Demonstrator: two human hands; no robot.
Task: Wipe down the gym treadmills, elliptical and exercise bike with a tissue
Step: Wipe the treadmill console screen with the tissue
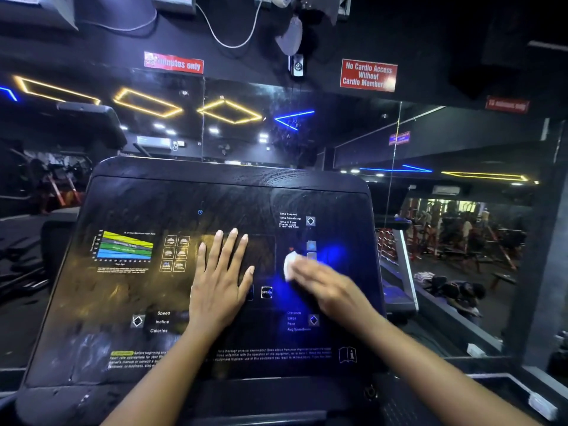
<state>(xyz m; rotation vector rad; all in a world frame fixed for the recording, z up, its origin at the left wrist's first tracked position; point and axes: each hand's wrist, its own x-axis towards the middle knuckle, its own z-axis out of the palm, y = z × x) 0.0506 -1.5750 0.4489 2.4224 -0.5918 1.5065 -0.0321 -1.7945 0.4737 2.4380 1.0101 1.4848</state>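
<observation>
I have the left hand (219, 281) flat on the middle of the treadmill console (123, 302), fingers straight, grasping nothing. The right hand (325, 287) is a blur toward the console's right edge, with the tissue (290, 265) bunched under its fingertips; pinched or merely pressed, I cannot tell. Risks as I see them: the wad sits near the OPTION key (266, 292), so a firm stroke could trigger it; the left palm may smear the glossy panel; a loosely held tissue could slip out mid-swipe

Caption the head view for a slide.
Right hand wipes the console with a tissue; left hand lies flat on it.
</observation>
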